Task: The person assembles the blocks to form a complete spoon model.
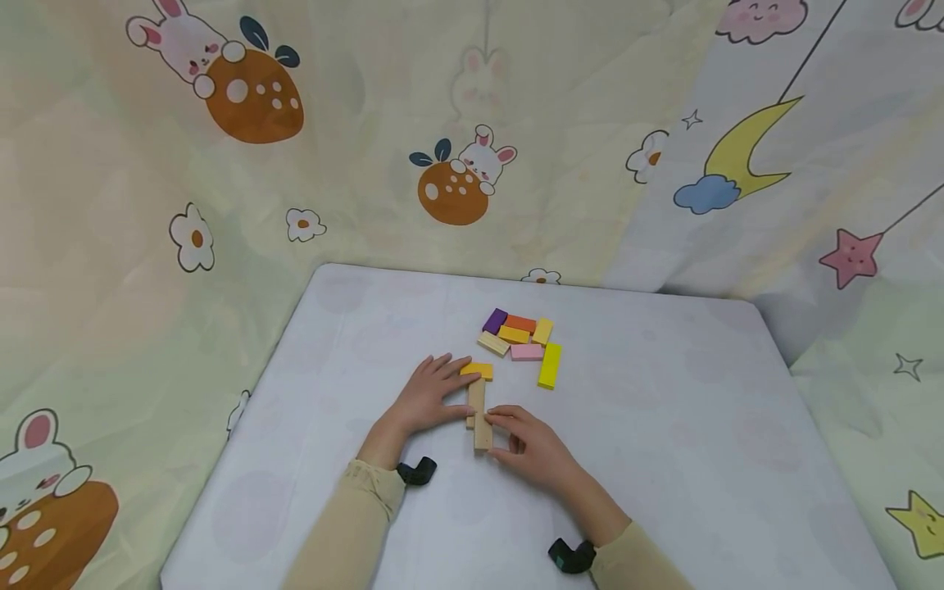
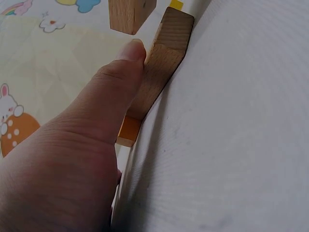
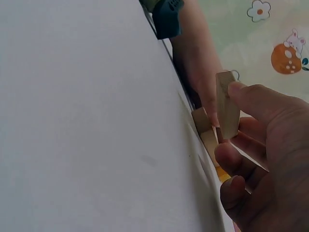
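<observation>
One plain wood block (image 1: pixel 483 434) is pinched in the right hand (image 1: pixel 537 447), between thumb and bent fingers, up a bit off the white table (image 1: pixel 664 426). Seen from the head, the right hand is at this block's 3 o'clock. At 10 o'clock, the left hand (image 1: pixel 430 395) has its fingers spread, its thumb touching lying wood (image 1: pixel 477 395). An orange block (image 1: pixel 479 371) sits at 12 o'clock, seven more blocks (image 1: pixel 514 335) near 1 o'clock.
</observation>
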Demonstrator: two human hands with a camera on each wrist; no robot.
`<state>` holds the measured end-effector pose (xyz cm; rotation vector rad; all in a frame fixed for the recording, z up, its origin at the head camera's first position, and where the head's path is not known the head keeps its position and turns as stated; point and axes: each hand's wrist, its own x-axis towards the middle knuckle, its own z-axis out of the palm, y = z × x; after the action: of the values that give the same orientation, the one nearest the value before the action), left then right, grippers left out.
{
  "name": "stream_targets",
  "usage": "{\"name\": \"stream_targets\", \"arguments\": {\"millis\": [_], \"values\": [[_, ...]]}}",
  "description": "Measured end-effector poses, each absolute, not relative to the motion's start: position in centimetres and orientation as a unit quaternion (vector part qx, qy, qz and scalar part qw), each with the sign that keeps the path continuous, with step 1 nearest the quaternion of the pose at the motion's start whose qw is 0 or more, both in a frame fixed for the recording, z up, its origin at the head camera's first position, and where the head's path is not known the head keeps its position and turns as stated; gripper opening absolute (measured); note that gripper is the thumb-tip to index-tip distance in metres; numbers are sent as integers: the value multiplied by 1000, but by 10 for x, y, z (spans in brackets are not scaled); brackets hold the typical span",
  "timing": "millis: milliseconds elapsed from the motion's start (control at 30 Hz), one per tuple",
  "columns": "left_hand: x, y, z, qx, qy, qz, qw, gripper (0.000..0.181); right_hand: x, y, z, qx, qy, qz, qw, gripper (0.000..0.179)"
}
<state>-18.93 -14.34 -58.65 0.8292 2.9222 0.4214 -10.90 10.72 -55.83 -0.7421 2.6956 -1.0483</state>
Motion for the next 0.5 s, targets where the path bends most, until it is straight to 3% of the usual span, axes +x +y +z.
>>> {"name": "stream_targets", "arguments": {"millis": [300, 500], "values": [[-189, -143, -585, 269, 952, 142, 38, 75, -99, 103, -566, -298, 891, -333, 82, 55], [-188, -143, -584, 271, 951, 144, 36, 74, -94, 100, -568, -297, 902, -307, 55, 55]]}}
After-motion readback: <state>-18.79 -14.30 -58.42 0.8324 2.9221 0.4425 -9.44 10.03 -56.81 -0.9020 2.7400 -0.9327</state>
